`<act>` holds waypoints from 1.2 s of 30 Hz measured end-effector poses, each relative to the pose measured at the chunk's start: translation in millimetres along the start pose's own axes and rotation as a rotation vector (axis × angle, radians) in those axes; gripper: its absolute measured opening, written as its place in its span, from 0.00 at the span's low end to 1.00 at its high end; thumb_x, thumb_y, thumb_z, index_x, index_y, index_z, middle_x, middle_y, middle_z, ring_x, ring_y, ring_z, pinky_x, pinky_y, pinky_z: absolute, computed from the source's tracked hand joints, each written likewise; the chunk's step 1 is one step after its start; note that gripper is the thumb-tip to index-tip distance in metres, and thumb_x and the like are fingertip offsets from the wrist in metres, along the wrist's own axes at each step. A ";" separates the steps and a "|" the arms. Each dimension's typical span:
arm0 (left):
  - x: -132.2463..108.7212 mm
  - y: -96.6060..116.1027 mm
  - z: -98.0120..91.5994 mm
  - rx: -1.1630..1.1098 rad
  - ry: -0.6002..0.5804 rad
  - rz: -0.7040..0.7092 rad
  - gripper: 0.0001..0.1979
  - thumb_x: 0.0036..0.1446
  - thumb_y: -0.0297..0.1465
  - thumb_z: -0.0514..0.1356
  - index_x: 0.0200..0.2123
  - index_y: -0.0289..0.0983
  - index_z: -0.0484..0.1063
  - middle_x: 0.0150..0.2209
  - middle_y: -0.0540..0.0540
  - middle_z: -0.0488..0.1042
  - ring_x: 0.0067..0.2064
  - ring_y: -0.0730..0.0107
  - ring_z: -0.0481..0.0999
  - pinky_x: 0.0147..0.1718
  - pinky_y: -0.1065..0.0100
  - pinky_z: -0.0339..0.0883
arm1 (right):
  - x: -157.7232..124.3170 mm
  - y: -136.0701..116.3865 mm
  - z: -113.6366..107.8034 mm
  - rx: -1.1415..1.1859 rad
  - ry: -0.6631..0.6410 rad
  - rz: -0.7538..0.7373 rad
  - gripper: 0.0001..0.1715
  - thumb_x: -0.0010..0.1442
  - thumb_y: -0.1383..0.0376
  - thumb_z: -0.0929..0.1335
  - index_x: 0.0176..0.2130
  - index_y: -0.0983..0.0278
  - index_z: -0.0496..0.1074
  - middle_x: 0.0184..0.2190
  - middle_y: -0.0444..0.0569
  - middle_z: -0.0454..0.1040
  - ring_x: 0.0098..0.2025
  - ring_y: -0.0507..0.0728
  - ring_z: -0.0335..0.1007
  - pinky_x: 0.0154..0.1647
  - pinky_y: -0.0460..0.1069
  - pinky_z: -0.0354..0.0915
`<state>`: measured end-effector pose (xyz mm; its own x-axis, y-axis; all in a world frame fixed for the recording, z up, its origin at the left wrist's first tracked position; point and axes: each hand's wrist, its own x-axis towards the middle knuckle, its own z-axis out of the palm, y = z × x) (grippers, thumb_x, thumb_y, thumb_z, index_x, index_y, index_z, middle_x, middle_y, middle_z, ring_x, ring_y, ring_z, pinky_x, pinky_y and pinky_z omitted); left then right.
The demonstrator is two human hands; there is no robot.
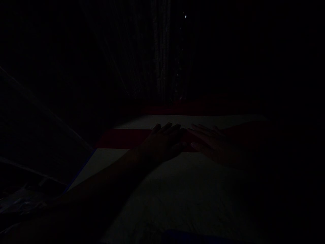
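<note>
In the dim head view, a cloth [109, 154] with pale and red bands and a blue edge on its left lies spread out before me. My left hand [164, 142] rests palm down on it with the fingers stretched forward, over a red band. Close by on the right, my right hand [212, 140] also lies flat, its fingers pointing to the left. A small gap parts the two hands. Neither one grips anything that I can see. Deep shadow hides my right forearm and the right end of the cloth.
At the lower left sits a pale crumpled thing [22, 200], too dark to name. Thin pale lines [50, 113] run along the dark area on the left. Faint upright streaks [161, 51] and small glints [185, 16] show beyond the cloth.
</note>
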<state>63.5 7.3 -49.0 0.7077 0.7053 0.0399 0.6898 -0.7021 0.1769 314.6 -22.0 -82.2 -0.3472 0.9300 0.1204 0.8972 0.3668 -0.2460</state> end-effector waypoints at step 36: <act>1.3 -0.6 1.8 0.015 0.003 -0.003 0.33 0.73 0.52 0.43 0.74 0.44 0.50 0.75 0.49 0.45 0.76 0.52 0.43 0.70 0.38 0.39 | 2.6 3.1 2.9 -0.003 -0.002 -0.010 0.41 0.69 0.39 0.54 0.72 0.52 0.54 0.74 0.45 0.49 0.76 0.64 0.42 0.75 0.70 0.38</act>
<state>64.3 8.5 -50.8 0.7055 0.7074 0.0424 0.6939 -0.7017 0.1619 315.7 -18.4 -85.5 -0.3564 0.9264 0.1212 0.8946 0.3758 -0.2420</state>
